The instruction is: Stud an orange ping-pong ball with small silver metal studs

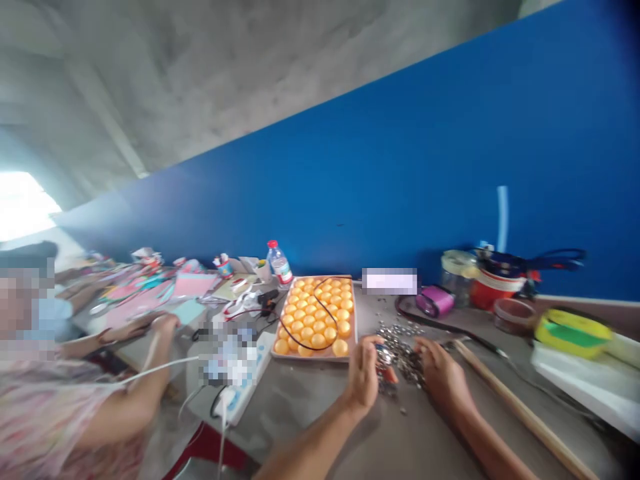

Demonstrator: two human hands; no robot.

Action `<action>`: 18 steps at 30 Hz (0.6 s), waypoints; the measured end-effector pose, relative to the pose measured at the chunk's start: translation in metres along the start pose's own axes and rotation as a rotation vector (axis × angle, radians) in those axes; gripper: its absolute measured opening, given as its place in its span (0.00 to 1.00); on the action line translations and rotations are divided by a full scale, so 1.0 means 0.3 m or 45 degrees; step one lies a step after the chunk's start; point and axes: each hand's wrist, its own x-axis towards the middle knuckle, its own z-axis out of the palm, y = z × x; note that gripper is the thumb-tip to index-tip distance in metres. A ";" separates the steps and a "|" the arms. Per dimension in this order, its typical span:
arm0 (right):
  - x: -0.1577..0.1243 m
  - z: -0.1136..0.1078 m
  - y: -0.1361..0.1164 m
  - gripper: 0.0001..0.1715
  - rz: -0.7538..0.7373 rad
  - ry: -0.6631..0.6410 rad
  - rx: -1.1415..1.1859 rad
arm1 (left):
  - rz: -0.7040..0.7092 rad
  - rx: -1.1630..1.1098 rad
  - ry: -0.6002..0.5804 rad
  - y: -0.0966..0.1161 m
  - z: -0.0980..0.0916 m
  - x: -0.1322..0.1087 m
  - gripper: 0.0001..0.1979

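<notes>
A loose pile of small shiny metal parts (407, 350) lies on the grey table between my hands. My left hand (366, 375) curls at the pile's left side, against something shiny with a bluish edge that is too blurred to name. Just below it shows a small orange-red piece (391, 375). On the pile's right side rests my right hand (444, 375), its fingers bent loosely towards the metal parts and touching the edge of the heap. I see nothing held in it.
Left of the pile stands a tray (356, 320) of orange balls with a dark cable across it. Around are a power strip (245, 387), water bottle (280, 267), purple object (435, 301), wooden stick (520, 407) and yellow-green box (573, 333). A co-worker (75, 413) sits left.
</notes>
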 end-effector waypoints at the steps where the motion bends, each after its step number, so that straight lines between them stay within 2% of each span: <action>1: -0.001 0.004 0.016 0.22 0.005 0.004 -0.024 | 0.013 0.033 -0.024 0.013 0.000 -0.001 0.28; 3: 0.002 0.019 0.057 0.23 -0.021 -0.010 -0.058 | 0.056 0.169 -0.086 0.048 -0.007 0.009 0.26; 6: 0.014 0.045 0.114 0.22 -0.093 0.004 -0.035 | 0.252 0.470 -0.121 0.117 -0.039 0.068 0.21; 8: 0.018 0.052 0.128 0.22 -0.073 -0.003 -0.010 | 0.400 0.694 -0.009 0.161 -0.074 0.134 0.16; 11: 0.013 0.040 0.106 0.23 0.014 -0.015 0.006 | 0.545 0.849 0.177 0.197 -0.138 0.254 0.12; 13: 0.008 0.027 0.073 0.22 0.054 -0.039 -0.006 | 0.548 0.951 0.240 0.199 -0.186 0.334 0.11; 15: 0.008 0.017 0.041 0.23 0.080 -0.016 -0.019 | 0.438 1.121 0.330 0.191 -0.237 0.406 0.13; 18: 0.011 0.010 0.012 0.23 0.081 0.023 -0.005 | 0.369 1.163 0.359 0.177 -0.314 0.488 0.14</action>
